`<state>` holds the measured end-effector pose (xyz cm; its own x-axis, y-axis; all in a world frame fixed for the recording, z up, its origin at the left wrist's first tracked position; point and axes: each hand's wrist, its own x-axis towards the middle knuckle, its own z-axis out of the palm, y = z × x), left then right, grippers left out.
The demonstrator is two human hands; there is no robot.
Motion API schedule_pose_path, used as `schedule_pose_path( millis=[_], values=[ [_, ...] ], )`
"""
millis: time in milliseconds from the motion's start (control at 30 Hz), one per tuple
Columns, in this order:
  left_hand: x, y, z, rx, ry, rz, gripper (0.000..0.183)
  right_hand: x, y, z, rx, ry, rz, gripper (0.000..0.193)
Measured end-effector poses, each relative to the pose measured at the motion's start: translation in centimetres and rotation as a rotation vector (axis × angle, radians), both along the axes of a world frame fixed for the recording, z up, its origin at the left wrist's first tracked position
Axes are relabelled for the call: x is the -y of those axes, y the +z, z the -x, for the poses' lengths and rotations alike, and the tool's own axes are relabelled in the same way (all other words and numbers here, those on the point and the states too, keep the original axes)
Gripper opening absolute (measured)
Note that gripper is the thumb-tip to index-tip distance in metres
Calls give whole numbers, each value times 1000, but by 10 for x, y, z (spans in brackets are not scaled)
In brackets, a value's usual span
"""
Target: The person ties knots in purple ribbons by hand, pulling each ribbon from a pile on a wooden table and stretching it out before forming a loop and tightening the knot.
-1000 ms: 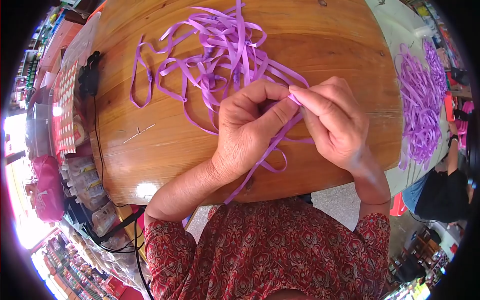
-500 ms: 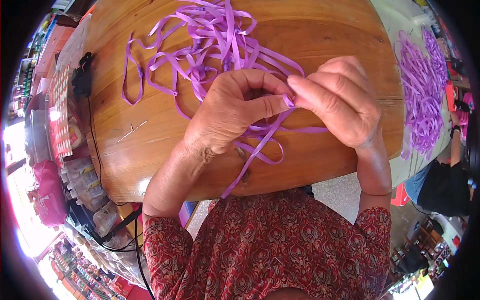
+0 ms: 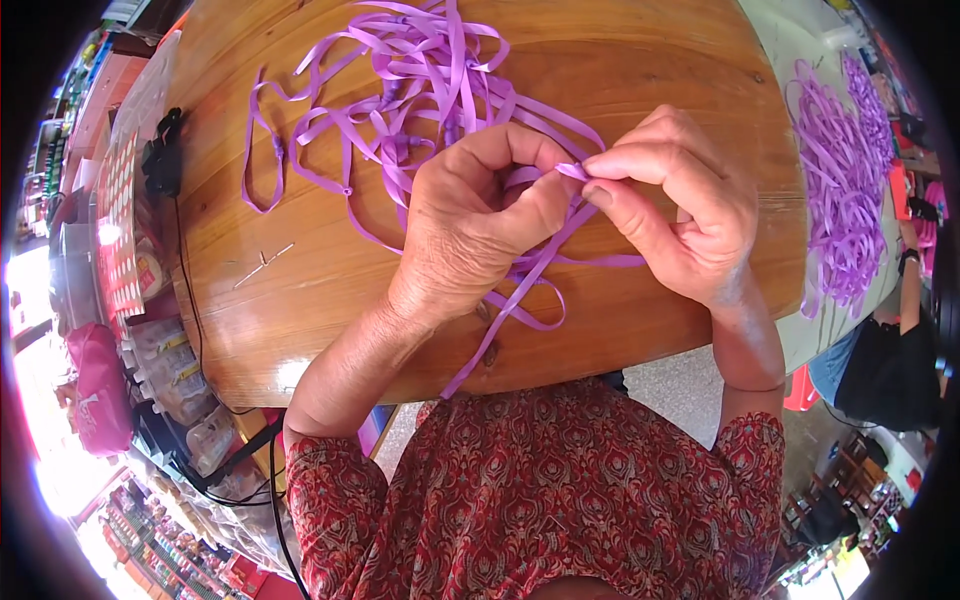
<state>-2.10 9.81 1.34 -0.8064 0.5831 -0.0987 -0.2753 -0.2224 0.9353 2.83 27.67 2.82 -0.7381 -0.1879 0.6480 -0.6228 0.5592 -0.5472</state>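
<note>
Between my two hands a purple ribbon (image 3: pixel 570 171) is folded or looped into a small bend above the table. My left hand (image 3: pixel 478 205) pinches it between thumb and forefinger. From the other side, my right hand (image 3: pixel 680 200) grips the same bend with its thumb and fingertip. Tails of this ribbon drop below the hands, one running to the table's near edge and one off to the right. Just beyond my left hand lies a tangled heap of purple ribbons (image 3: pixel 465 60), some with small darker purple knots or wraps.
The wooden table (image 3: pixel 330 330) carries a thin pale stick-like tool (image 3: pixel 265 263) at left. A black cable (image 3: pixel 187 260) runs down its left side, near packets (image 3: pixel 165 355). More purple ribbons (image 3: pixel 840 200) lie on a pale surface at right. A person in black (image 3: pixel 890 375) is beyond.
The pinched ribbon bend has risen slightly. My left hand has moved up a little, and my right thumb now shows below the bend, with the right fingers more extended.
</note>
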Motion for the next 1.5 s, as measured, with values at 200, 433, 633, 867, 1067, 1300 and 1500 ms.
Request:
schedule_pose_path(
  millis=[200,433,633,867,1067,1300,1500],
  values=[
    [0,-1,-1,-3,-28,14,8,5,-3,-3,86,-44,79,18],
    [-2,-1,-4,-20,-52,-132,7,1,-3,-9,839,108,836,4],
    [0,-10,-2,-55,-72,-250,9,4,0,-10,964,170,970,6],
    [1,-10,1,67,-91,-244,10,12,4,-9,128,-103,180,18],
    [0,-11,0,107,-93,-266,10,7,0,-6,8,-21,75,18],
    [2,-11,0,112,-114,-241,8,5,3,-6,177,37,288,13],
    [2,-14,3,-53,-139,-273,10,1,4,-7,298,76,324,13]
  ],
)
